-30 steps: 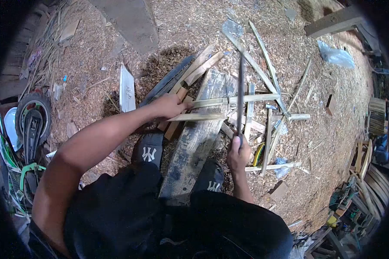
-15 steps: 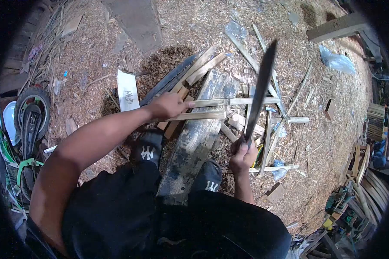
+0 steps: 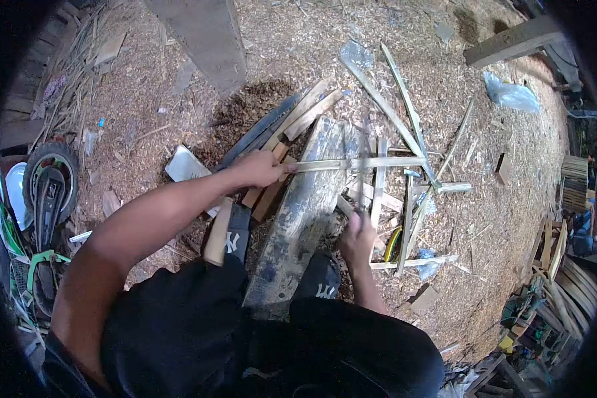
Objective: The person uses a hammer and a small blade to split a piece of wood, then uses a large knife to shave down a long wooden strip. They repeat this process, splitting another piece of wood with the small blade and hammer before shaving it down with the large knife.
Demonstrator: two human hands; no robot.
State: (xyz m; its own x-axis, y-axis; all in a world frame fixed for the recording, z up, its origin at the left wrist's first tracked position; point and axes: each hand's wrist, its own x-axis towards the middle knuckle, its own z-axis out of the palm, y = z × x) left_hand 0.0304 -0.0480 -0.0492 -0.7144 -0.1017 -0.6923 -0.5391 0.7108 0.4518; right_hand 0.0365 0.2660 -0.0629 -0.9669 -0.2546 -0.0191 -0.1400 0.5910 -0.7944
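My left hand (image 3: 262, 168) is closed on one end of a thin wooden strip (image 3: 351, 163), which lies across a worn plank (image 3: 292, 222) between my feet. My right hand (image 3: 358, 240) grips the handle of a machete (image 3: 363, 152); its blade is smeared by motion and points away from me, over the strip near the plank's right edge. A short wood piece (image 3: 217, 233) is over my left shoe, clear of both hands. Wooden blocks (image 3: 269, 192) lie under and beside my left hand.
Long strips (image 3: 393, 116) and offcuts lie scattered on the chip-covered ground to the right. A yellow-and-black object (image 3: 392, 245) is beside my right hand. A wheel (image 3: 50, 176) and green frame are at the left; a wooden beam (image 3: 511, 41) juts in at upper right.
The machete has come down from its raised tilt toward the strip. A short wood piece that lay beside the strip on the plank is now lower left, over my shoe.
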